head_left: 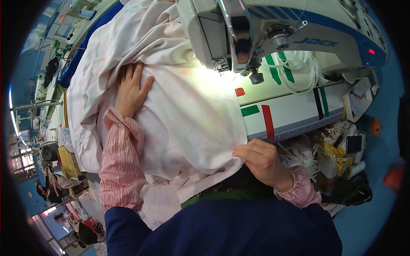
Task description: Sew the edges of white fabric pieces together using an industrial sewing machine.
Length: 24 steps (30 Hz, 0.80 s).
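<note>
A large piece of pale pinkish-white fabric (188,111) spreads over the sewing table and hangs down over its front edge. My left hand (132,91) lies flat on it with fingers spread, beside a ridge of loose folds. Near the table's front edge, my right hand (260,158) pinches the fabric's right edge between thumb and fingers. A white and blue sewing machine (209,34) stands beyond the cloth, its lamp lighting the fabric brightly around the needle area. Glare hides the needle and presser foot.
Coloured tape strips (267,121) and a ruler strip (294,133) mark the table at right. White cord (305,79) coils under the machine arm. Below the table edge hang a yellow measuring tape (337,158) and thread cones (355,169). Further workstations and a person (53,187) appear at left.
</note>
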Each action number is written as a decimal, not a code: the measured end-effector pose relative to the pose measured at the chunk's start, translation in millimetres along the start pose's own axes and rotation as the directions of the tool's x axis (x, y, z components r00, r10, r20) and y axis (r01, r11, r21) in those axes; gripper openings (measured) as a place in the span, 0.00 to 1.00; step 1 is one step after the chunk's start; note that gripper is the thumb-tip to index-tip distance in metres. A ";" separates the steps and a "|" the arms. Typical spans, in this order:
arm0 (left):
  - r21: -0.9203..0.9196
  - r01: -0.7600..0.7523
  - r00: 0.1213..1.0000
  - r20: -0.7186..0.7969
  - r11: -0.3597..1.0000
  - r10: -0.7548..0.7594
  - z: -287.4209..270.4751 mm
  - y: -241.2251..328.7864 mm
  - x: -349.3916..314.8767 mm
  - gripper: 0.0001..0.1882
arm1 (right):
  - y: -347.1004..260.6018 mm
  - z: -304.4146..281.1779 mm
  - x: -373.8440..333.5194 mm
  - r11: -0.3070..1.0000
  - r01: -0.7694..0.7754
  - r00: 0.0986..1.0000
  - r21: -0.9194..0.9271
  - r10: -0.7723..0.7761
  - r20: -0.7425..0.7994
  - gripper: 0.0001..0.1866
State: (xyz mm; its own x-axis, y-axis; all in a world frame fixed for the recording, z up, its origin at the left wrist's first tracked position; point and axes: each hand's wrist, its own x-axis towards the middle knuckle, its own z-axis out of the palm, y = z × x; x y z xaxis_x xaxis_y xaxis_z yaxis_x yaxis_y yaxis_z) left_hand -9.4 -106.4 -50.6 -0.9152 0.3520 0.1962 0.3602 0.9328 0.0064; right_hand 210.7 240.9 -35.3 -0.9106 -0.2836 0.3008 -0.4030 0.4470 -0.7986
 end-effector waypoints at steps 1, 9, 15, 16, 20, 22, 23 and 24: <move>-0.034 0.024 1.000 0.014 0.999 -0.023 1.4 -3.2 5.5 0.37 | 0.5 -1.3 6.3 1.000 0.013 1.000 0.006 -0.013 -0.002 0.16; 0.076 -0.041 0.998 0.051 0.996 0.038 24.2 -42.8 52.2 0.39 | 13.5 -8.4 52.8 0.997 -0.058 0.998 0.052 0.057 0.025 0.17; 0.036 0.014 1.000 0.017 0.999 -0.014 31.8 -56.9 87.1 0.39 | 28.5 -15.2 86.6 0.994 -0.087 0.994 0.063 0.083 0.067 0.16; -0.014 0.056 0.998 0.031 0.998 -0.056 32.6 -58.6 91.6 0.39 | 30.9 -16.1 89.5 0.992 -0.121 0.989 0.046 0.117 0.089 0.15; 0.201 0.060 0.992 0.095 0.978 -0.080 42.7 -73.7 115.1 0.23 | 51.5 -14.1 98.5 0.983 -0.182 0.975 -0.015 0.182 0.127 0.14; 0.188 0.027 0.997 0.066 0.982 -0.040 48.1 -83.9 128.0 0.22 | 66.3 -7.4 101.7 0.987 -0.130 0.981 -0.090 0.141 0.134 0.13; 0.197 0.013 0.998 0.050 0.980 -0.024 48.8 -88.2 134.5 0.22 | 73.3 -2.5 103.6 0.975 -0.152 0.976 -0.165 0.174 0.131 0.13; 0.208 -0.001 0.999 0.035 0.978 -0.007 48.3 -90.3 141.4 0.22 | 78.6 1.4 104.6 0.956 -0.248 0.955 -0.158 0.268 0.127 0.12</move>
State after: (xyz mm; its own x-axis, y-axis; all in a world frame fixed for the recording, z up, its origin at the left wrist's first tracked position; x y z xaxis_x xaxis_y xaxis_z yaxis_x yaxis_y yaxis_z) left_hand -180.1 -137.2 -70.8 -0.9233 0.3481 0.1621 0.3153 0.9282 -0.1975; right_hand 83.9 245.2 -67.4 -0.9660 -0.2585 0.0069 -0.1744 0.6316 -0.7554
